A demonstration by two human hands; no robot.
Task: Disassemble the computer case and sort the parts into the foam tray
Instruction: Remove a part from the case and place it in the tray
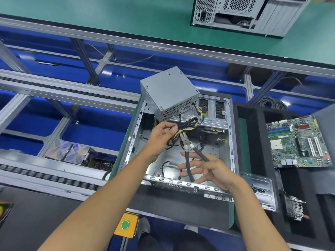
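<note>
Computer case (231,134) lies open on bench, side panel off. I see power supply (167,93) tilted, resting on case's far-left corner, cable bundle (188,126) trailing into case. Left hand (162,136): fingers pinching cable bundle. Right hand (208,171): fingers spread around pliers (188,151) handles, handles parted, pliers' nose at cables just beside left hand. Foam tray (253,142) right of case; motherboard (299,142) lies in it. Second case (250,13) on far green bench.

Both bare forearms reach forward and up. The left hand (162,134) curls with fingertips pinched together. The right hand (208,171) has its fingers spread and loosely bent.
</note>
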